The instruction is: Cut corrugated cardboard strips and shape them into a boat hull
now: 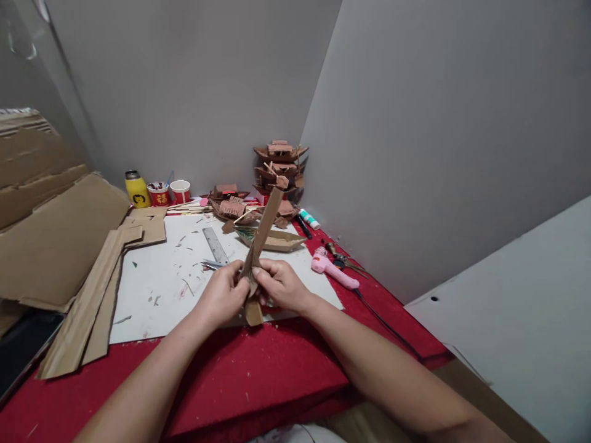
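Both hands meet above the front part of a white board point(170, 271) on the red-covered table. My left hand point(225, 292) is closed on the left side of a narrow brown cardboard strip point(269, 215). On its right side, my right hand point(281, 284) pinches the same strip with the thumb on top. The strip tilts up and away, and its lower part is creased between the thumbs. Below the fingers a short, lighter cardboard end point(253, 312) shows; whether it belongs to the same piece is unclear.
Behind the hands are a cardboard boat hull point(281, 240), a metal ruler point(214, 245) and stacked model boats point(280, 166). A pink glue gun point(333, 268) lies right, with its cord trailing forward. Cardboard sheets point(60, 240) fill the left. A yellow bottle point(137, 189) and paper cups point(180, 191) stand behind.
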Motion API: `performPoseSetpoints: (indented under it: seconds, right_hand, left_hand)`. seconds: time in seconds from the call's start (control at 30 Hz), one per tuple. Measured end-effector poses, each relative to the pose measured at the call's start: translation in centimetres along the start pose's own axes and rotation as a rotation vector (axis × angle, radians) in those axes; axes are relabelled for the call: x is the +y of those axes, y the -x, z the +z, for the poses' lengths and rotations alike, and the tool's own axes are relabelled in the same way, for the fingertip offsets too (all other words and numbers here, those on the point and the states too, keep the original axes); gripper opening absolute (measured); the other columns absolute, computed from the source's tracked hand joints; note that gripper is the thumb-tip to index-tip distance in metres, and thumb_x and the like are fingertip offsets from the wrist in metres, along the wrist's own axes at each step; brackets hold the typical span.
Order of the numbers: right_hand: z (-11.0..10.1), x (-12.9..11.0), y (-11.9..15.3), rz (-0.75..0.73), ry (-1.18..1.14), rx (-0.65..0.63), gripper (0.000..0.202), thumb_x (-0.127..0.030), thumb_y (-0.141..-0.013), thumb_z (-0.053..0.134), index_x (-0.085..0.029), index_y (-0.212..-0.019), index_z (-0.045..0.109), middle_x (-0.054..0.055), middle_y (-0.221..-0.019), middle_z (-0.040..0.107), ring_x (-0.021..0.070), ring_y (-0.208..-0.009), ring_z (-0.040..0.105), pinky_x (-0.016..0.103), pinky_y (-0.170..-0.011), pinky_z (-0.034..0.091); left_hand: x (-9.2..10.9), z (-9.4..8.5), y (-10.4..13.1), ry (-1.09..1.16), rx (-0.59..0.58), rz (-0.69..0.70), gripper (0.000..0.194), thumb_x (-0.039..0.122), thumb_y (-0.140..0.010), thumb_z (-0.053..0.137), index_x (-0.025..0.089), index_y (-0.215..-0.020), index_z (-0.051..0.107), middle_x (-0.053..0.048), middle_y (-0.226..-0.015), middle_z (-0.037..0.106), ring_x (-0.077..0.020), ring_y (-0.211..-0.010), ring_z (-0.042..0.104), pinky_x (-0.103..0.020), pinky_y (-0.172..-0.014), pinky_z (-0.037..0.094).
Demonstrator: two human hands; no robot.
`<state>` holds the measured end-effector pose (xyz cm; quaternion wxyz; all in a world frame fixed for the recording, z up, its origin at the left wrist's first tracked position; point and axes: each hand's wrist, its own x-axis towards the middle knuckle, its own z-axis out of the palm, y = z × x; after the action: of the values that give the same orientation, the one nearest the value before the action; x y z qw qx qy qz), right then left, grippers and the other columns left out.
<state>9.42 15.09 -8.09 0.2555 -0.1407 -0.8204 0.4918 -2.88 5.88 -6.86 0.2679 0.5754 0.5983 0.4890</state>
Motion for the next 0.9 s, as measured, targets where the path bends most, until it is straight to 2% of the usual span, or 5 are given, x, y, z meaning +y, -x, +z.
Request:
performPoseSetpoints:
  seconds: [0.17, 0.37, 0.53, 0.63, 0.9]
  right_hand:
    - [-0.5, -0.5, -0.1, -0.098, 0.15, -0.021, 0.016, -0.02, -0.079, 0.045, -0.017, -0.064, 0.05, -0.004, -0.055, 0.047, 0.0086, -0.05, 0.043, 0.019, -0.048, 0.035]
    - [-1.1, -0.3, -0.2, -0.111, 0.36, 0.217, 0.024, -0.019, -0.078, 0.048, -0.02, -0.058, 0.035, -0.005, -0.053, 0.036, 0.0097, -0.05, 0.032, 0.024, -0.051, 0.024]
    - [-1.7, -0.6, -0.6, -0.193, 0.4, 0.096, 0.023, -0.022, -0.084, 0.043, -0.02, -0.061, 0.037, -0.004, -0.054, 0.039, 0.0096, -0.049, 0.035, 0.023, -0.051, 0.026]
    - [-1.7, -0.5, -0.6, -0.26, 0.38, 0.052, 0.024, -0.025, -0.086, 0.04, -0.02, -0.063, 0.038, -0.004, -0.056, 0.041, 0.0095, -0.05, 0.038, 0.022, -0.051, 0.028]
    - [-1.0, -0.4, -0.2, -0.351, 0.357, 0.179, 0.024, -0.025, -0.087, 0.038, -0.021, -0.064, 0.033, -0.004, -0.057, 0.037, 0.0096, -0.05, 0.034, 0.023, -0.051, 0.029]
  left_hand:
    - [0.2, 0.3, 0.2, -0.155, 0.064, 0.052, 0.021, 0.013, -0.081, 0.042, 0.018, -0.09, 0.061, -0.002, -0.079, 0.065, -0.017, -0.073, 0.059, -0.026, -0.068, 0.044]
    - [0.3, 1.9, 0.7, -0.261, 0.032, 0.024, 0.02, 0.018, -0.086, 0.04, 0.016, -0.096, 0.057, -0.009, -0.083, 0.067, -0.0222, -0.074, 0.061, -0.031, -0.067, 0.043]
    - [0.8, 2.0, 0.5, -0.282, 0.068, 0.011, 0.022, 0.02, -0.088, 0.036, 0.018, -0.099, 0.055, -0.009, -0.084, 0.067, -0.0214, -0.075, 0.062, -0.03, -0.069, 0.042]
    - [1.0, 1.7, 0.4, -0.284, 0.114, 0.022, 0.018, 0.02, -0.087, 0.038, 0.019, -0.091, 0.055, -0.006, -0.079, 0.065, -0.0195, -0.07, 0.06, -0.029, -0.066, 0.041]
    - [0.9, 1.2, 0.3, -0.213, 0.197, 0.018, 0.018, 0.024, -0.088, 0.038, 0.019, -0.081, 0.054, -0.002, -0.071, 0.059, -0.0166, -0.067, 0.055, -0.027, -0.063, 0.04]
